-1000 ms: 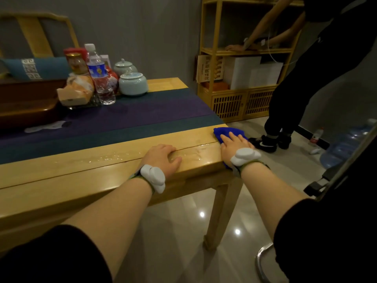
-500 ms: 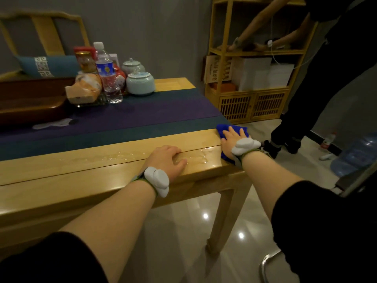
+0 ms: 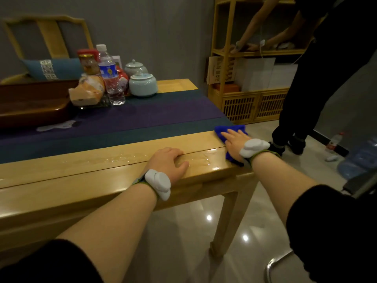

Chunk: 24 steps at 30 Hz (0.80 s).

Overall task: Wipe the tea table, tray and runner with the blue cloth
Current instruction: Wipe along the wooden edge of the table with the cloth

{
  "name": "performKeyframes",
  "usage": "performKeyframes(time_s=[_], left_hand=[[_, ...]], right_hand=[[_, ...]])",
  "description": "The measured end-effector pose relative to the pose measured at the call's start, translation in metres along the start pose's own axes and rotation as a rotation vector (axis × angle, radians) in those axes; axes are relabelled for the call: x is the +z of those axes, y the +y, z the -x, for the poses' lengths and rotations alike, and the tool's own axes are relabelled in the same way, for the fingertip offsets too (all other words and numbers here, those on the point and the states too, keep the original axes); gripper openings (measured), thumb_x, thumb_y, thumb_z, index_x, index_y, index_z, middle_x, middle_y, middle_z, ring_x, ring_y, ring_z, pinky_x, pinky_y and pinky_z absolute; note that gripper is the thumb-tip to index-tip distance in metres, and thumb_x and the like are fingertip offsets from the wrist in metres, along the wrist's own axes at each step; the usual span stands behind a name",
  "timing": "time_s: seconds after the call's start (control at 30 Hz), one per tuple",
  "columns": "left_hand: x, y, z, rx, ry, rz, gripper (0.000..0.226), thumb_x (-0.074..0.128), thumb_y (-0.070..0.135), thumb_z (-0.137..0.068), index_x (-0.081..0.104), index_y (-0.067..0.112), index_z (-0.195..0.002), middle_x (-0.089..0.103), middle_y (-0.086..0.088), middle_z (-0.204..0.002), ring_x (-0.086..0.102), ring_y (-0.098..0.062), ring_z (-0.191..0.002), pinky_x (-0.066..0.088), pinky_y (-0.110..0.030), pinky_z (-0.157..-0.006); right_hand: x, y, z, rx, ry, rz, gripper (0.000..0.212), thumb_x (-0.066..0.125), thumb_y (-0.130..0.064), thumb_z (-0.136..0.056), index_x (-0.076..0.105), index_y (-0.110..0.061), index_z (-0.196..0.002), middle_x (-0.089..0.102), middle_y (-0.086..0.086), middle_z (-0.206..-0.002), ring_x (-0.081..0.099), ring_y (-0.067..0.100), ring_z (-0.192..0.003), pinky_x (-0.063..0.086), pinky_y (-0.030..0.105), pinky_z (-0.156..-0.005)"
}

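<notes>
Right hand (image 3: 236, 142) lies flat with straight fingers on the blue cloth (image 3: 223, 130), pressing it onto the tea table (image 3: 85, 180) at its 3 o'clock corner — the cloth touches the runner (image 3: 142, 117) edge. Left hand (image 3: 168, 163) rests palm-down on the wet front strip, fingers loosely bent, holding nothing. At 10 o'clock — the dark tray (image 3: 30, 103), beside a water bottle (image 3: 110, 78) and two pale jars (image 3: 142, 84).

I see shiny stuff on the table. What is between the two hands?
In the head view, a wet, shiny patch on bare table lies between the left hand and the right hand on the cloth.
</notes>
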<state>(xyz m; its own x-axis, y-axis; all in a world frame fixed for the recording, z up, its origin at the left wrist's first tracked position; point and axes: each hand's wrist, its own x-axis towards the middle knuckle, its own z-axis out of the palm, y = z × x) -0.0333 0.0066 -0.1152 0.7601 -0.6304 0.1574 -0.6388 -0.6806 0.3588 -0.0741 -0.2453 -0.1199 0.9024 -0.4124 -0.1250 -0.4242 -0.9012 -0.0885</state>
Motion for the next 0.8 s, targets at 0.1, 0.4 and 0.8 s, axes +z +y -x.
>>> performKeyframes(time_s=[0.1, 0.4, 0.8], left_hand=[[-0.001, -0.002, -0.001, -0.002, 0.003, -0.006, 0.049, 0.047, 0.048, -0.091, 0.048, 0.025, -0.134, 0.049, 0.006, -0.136, 0.043, -0.015, -0.125, 0.035, -0.030, -0.105], [-0.001, 0.000, -0.001, -0.014, 0.010, -0.033, 0.047, 0.049, 0.045, -0.090, 0.050, 0.024, -0.132, 0.051, 0.004, -0.134, 0.045, -0.017, -0.123, 0.035, -0.029, -0.103], [0.000, -0.001, -0.001, -0.009, 0.000, -0.025, 0.047, 0.047, 0.046, -0.090, 0.051, 0.023, -0.132, 0.052, 0.004, -0.133, 0.046, -0.018, -0.122, 0.038, -0.031, -0.101]], right_hand=[[-0.001, -0.005, -0.011, 0.054, -0.019, 0.002, 0.053, 0.027, -0.028, -0.100, 0.010, -0.028, -0.150, 0.001, -0.003, -0.159, 0.001, 0.029, -0.146, 0.010, 0.047, -0.117], [0.011, -0.055, 0.027, -0.215, 0.004, -0.019, 0.047, 0.028, -0.027, -0.102, 0.020, -0.031, -0.149, 0.010, -0.007, -0.158, 0.006, 0.022, -0.146, 0.012, 0.042, -0.117], [0.015, -0.026, 0.045, -0.021, 0.218, -0.074, 0.043, 0.029, -0.028, -0.100, 0.035, -0.025, -0.142, 0.030, -0.002, -0.152, 0.027, 0.024, -0.138, 0.023, 0.039, -0.113]])
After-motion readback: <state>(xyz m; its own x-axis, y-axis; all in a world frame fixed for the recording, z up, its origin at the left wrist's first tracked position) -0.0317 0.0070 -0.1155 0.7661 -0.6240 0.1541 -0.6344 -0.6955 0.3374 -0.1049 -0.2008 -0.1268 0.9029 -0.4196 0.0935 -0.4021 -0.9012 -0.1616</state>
